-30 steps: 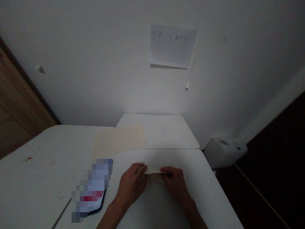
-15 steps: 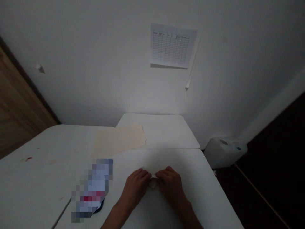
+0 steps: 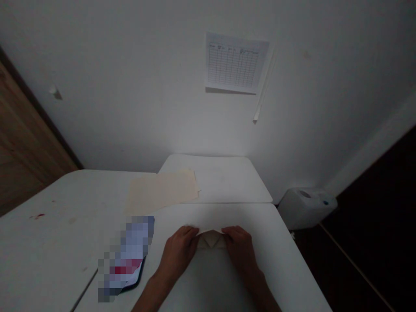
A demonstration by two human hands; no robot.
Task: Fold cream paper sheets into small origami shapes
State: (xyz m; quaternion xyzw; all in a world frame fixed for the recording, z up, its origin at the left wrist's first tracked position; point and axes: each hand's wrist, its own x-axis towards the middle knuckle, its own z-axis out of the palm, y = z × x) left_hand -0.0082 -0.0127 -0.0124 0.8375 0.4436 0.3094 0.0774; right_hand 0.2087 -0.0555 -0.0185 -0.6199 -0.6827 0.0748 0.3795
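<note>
- Folded paper (image 3: 212, 239), pale and creased, is between the two hands over the near section of the desk (image 3: 273, 260), nearer that section's far edge than its right edge; a triangular fold at its middle points toward the person. Whether it rests on the desk or is lifted cannot be told, nor whether the folds enclose anything.
- Left hand (image 3: 180, 249): thumb and fingers pinched together on the paper's left end, with hardly any gap.
- Right hand (image 3: 239, 248): likewise closed, gripping the right end by the fingertips.
- White plastic container (image 3: 303, 212): beyond the desk's right edge, low down by the wall (image 3: 146, 86). A dark oval and a small blue spot show on its upper side; its contents cannot be made out.
- Beige sheets (image 3: 162, 190): lying flat across the corner where the desk's left and back sections meet, edges slightly offset.
- Phone (image 3: 131, 247): left of the left hand, lying over the seam between the left and near sections, mostly pixelated.
- Printed chart (image 3: 235, 63): on the wall above the desk's back edge.
</note>
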